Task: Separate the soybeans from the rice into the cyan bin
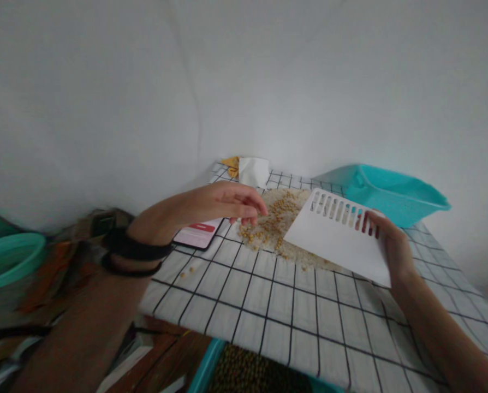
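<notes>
My right hand (394, 245) grips the right end of a flat white plastic panel (334, 243) with a row of slots along its far edge. The panel is tilted over the right part of a spread of pale grains mixed with yellow kernels (277, 218). My left hand (231, 202) hovers at the left of the grains, fingers loosely bent and apart, with nothing seen in them. A phone with a lit screen (198, 233) lies under the left wrist. The panel hides some of the grains.
A turquoise plastic basin (395, 194) stands at the back right of the checked tablecloth (268, 311). White paper (254, 172) and a yellow item (231, 165) lie at the back. Below the front edge is a bin (252, 371) of greenish-brown beans; a green basin (12, 256) sits far left.
</notes>
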`<state>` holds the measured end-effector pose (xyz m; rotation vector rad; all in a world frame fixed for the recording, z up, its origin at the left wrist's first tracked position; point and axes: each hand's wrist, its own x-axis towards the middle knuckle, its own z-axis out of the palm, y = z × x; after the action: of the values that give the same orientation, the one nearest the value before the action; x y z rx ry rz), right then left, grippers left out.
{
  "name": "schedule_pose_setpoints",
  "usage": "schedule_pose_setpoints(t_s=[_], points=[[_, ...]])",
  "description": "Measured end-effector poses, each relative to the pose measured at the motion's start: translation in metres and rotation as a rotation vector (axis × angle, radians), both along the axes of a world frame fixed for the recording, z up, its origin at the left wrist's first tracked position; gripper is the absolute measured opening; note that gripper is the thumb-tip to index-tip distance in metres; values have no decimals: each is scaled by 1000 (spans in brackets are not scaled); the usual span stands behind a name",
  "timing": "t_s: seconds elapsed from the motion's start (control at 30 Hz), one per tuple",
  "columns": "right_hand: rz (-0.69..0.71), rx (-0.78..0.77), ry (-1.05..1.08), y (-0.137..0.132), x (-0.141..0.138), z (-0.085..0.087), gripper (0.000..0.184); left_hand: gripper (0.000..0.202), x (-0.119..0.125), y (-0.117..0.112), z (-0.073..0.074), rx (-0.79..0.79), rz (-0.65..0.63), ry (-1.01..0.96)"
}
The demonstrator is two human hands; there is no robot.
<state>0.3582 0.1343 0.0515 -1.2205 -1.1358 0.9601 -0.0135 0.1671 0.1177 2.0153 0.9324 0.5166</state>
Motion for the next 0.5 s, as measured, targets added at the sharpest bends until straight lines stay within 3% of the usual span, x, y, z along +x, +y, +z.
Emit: schedule_pose_setpoints(t_s=[0.07,0.17,0.27,0.37,0.5], points=[[-48,-17,84,0,-2,1,25,39,-17,-36,-29,227,355,16],[-55,-89,198,-2,-6,2,23,60,-31,-89,-89,623,655,190],[-45,-80,203,-1,-4,0,24,62,-29,-113,-132,766,560,479],[-50,49,111,4,4,-5,30,60,-24,-109,-144,805,491,556],[-36,126,68,13,19,-8,37,59,-21,-95,-146,833,613,514]])
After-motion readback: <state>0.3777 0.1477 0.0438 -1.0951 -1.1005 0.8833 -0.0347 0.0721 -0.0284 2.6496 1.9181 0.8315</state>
